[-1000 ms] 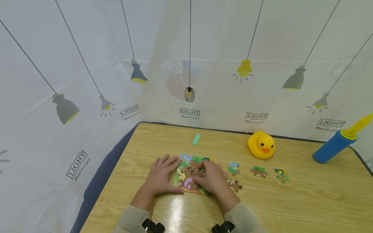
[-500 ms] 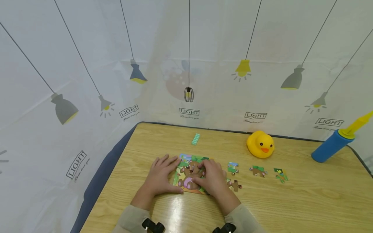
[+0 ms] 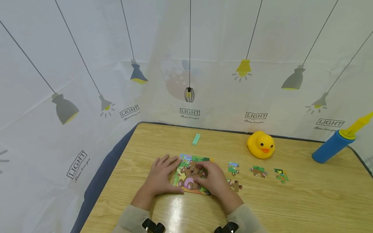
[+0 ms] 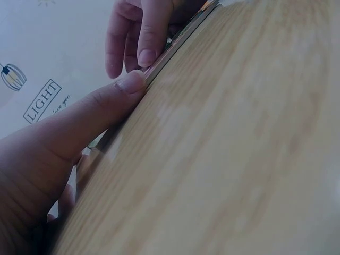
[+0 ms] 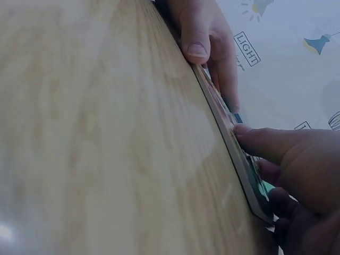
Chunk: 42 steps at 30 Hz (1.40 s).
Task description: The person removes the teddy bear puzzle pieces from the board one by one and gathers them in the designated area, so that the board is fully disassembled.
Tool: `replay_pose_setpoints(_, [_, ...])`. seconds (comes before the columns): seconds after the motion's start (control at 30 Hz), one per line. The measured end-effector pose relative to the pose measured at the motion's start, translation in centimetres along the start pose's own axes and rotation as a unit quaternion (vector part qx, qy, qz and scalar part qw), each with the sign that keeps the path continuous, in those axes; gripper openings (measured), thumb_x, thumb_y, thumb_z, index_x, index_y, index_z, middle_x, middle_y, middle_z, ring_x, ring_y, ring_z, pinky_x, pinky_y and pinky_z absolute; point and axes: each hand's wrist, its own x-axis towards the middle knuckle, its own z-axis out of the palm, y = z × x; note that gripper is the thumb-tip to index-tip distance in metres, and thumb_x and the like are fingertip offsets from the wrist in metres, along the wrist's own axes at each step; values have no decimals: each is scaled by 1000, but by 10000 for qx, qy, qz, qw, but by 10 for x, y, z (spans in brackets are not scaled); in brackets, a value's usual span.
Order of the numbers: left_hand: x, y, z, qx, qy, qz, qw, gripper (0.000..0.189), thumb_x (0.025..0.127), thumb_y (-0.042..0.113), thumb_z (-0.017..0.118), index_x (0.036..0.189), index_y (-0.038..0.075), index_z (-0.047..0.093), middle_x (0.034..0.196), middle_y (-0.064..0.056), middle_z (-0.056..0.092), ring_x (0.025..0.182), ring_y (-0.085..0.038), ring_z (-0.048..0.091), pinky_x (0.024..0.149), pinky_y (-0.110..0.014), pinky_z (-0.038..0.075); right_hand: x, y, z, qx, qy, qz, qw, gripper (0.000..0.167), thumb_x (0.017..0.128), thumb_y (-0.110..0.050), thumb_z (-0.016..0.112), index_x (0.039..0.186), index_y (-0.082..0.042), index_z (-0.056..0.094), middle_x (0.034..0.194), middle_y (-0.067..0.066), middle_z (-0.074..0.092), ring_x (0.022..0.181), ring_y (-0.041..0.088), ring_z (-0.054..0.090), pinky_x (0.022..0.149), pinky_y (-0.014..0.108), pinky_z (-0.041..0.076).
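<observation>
A bear jigsaw puzzle lies flat on the wooden table in front of me. My left hand spreads along its left side, index fingertip at the upper left corner and thumb at the lower edge; in the left wrist view this thumb touches the board's rim. Over the puzzle's right half, my right hand pinches a brown puzzle piece between thumb and index finger, low on the picture. The right wrist view shows the right thumb right at the board's surface. The palm side of the right hand is hidden from above.
Loose puzzle pieces lie to the right: a blue-green one, a brown one, a green-brown one and a yellow-green one. Behind are a teal studded strip, a yellow rubber duck and a blue hand pump.
My right thumb and index finger have shifted slightly to the right over the puzzle. The left hand stays in place at the left side.
</observation>
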Motion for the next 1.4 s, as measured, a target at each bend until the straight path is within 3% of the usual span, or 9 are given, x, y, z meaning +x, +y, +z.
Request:
replay_pose_setpoints(0.2, [0,0,-1,1,13,7,10000,130,63,87,82,169,25,37,172,2,35,161,-36,20,128,-64,8,0,7,-4,213,-132,-257,9994,43,96,5,73,136,-11,74,124,3,73,115,27,66,99,50,55])
replay_pose_setpoints(0.33, [0,0,-1,-23,95,57,9999,129,63,86,83,167,24,40,171,0,38,160,-38,22,127,-66,10,1,8,-6,304,-166,-239,9991,40,96,9,69,131,-9,76,124,4,73,120,29,66,104,52,54])
replay_pose_setpoints(0.43, [0,1,-2,-22,140,85,9999,129,63,85,84,167,22,42,170,-1,39,159,-39,24,126,-67,11,1,7,-6,258,-167,-272,9992,37,96,8,70,129,-9,77,120,2,72,116,25,67,100,49,56])
replay_pose_setpoints(0.53, [0,2,-3,5,91,46,9999,130,63,85,84,167,23,40,171,-1,38,160,-38,23,127,-66,11,2,6,-6,99,-189,-347,9992,39,97,7,70,131,-9,77,115,1,70,103,19,65,87,41,57])
replay_pose_setpoints(0.7, [0,1,-2,39,72,41,10000,129,63,86,83,168,23,40,171,0,38,160,-38,23,127,-66,11,0,6,-5,-266,-331,-517,9978,48,90,4,72,136,-8,75,114,1,64,88,15,51,71,32,46])
replay_pose_setpoints(0.8, [0,1,-1,42,46,53,10000,130,63,88,81,168,23,39,171,-1,38,160,-38,23,127,-66,10,-2,7,-5,-448,-376,-611,9964,50,86,-1,75,135,-7,75,119,3,62,92,16,48,75,34,44])
replay_pose_setpoints(0.97, [0,1,-1,66,59,83,9999,130,63,88,81,168,23,39,171,-1,38,160,-38,23,127,-67,11,-3,9,-4,-588,-390,-842,9939,42,95,-13,83,136,-7,75,121,4,63,96,16,51,78,36,47])
replay_pose_setpoints(1.17, [1,2,-2,121,40,55,9999,129,64,87,81,168,23,40,170,-1,39,159,-38,24,127,-67,11,-4,9,-5,-490,-421,-960,9933,42,96,-10,82,137,-6,74,120,4,61,99,19,52,78,37,45])
replay_pose_setpoints(1.4, [0,3,-4,19,61,66,10000,129,63,85,83,167,22,41,170,-2,39,159,-39,24,126,-68,11,-3,8,-7,-843,-447,-1179,9884,41,97,-15,81,136,-4,74,120,6,60,102,22,53,83,41,44])
